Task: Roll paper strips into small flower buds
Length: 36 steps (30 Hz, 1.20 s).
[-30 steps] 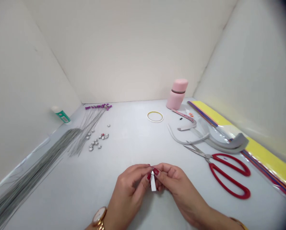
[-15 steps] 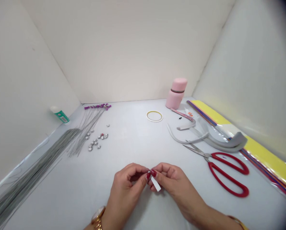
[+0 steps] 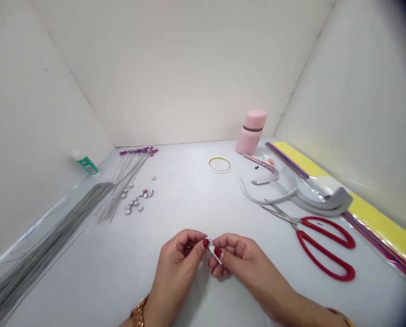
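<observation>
Between my fingertips is a narrow white paper strip [image 3: 215,252], curled at the upper end around something small and silvery that I cannot make out. My left hand [image 3: 177,265] pinches its upper end. My right hand [image 3: 239,259] holds it from the other side, its red-painted nails close to the strip. Much of the strip is hidden by my fingers. A gold watch band [image 3: 139,313] circles my left wrist.
Silver beads [image 3: 135,203] and purple-tipped wires [image 3: 126,172] lie left, beside a long wire bundle [image 3: 36,256]. Red-handled scissors [image 3: 312,222] lie right. Behind stand a pink flask [image 3: 250,134], a tape ring [image 3: 220,171] and grey strips [image 3: 325,206].
The white strip has swung from hanging down to slanting right and now shows much less below my fingers. My hands have drawn slightly closer around it.
</observation>
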Available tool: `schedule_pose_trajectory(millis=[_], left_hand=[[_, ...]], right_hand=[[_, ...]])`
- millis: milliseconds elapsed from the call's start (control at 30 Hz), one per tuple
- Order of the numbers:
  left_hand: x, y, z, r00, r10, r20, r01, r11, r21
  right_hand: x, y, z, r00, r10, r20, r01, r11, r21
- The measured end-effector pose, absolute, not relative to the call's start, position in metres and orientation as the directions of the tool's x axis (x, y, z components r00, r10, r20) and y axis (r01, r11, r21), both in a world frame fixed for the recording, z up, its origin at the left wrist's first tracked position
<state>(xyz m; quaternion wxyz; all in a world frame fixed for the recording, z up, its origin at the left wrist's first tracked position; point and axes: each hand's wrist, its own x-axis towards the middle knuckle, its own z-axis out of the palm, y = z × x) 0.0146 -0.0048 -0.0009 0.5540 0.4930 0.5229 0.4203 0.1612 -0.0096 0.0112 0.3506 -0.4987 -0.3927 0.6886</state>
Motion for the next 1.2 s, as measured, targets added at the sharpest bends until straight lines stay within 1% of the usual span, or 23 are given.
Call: schedule_pose_trajectory(millis=[167, 433, 533, 700, 833, 967, 1033, 1100, 1200], left_hand=[[0.0122, -0.0072, -0.0048, 0.092, 0.995, -0.043, 0.208, 0.023, 0.978], [0.0112, -0.0095, -0.0019, 0.136, 0.985, 0.111, 0.329, -0.15, 0.932], [0.0106, -0.0088, -0.0004, 0.171, 0.964, 0.203, 0.401, -0.256, 0.88], [0.0071, -0.0078, -0.0004, 0.27, 0.901, 0.34, 0.488, -0.433, 0.758], [0.0052, -0.0069, -0.0021, 0.345, 0.859, 0.379, 0.502, -0.51, 0.699], [0.006, -0.0068, -0.0023, 0.378, 0.845, 0.378, 0.482, -0.528, 0.699], [0.0074, -0.0071, -0.0013, 0.365, 0.862, 0.351, 0.449, -0.494, 0.744], [0.0094, -0.0069, -0.0006, 0.304, 0.91, 0.283, 0.389, -0.389, 0.835], [0.0127, -0.0057, -0.0014, 0.224, 0.968, 0.114, 0.227, -0.166, 0.96]], right_hand=[[0.1618, -0.0093, 0.0104, -0.289, 0.867, -0.405, -0.129, -0.455, -0.881], [0.1631, -0.0085, 0.0079, -0.291, 0.862, -0.414, -0.118, -0.462, -0.879], [0.1639, -0.0097, 0.0064, -0.297, 0.855, -0.426, -0.121, -0.476, -0.871], [0.1651, -0.0098, 0.0085, -0.312, 0.843, -0.439, -0.2, -0.51, -0.837], [0.1655, -0.0082, 0.01, -0.306, 0.847, -0.434, -0.235, -0.509, -0.828], [0.1653, -0.0065, 0.008, -0.28, 0.87, -0.406, -0.266, -0.477, -0.838], [0.1651, -0.0063, 0.0071, -0.263, 0.877, -0.401, -0.275, -0.467, -0.84], [0.1647, -0.007, 0.007, -0.256, 0.885, -0.389, -0.275, -0.452, -0.849], [0.1637, -0.0088, 0.0074, -0.248, 0.896, -0.369, -0.255, -0.427, -0.867]])
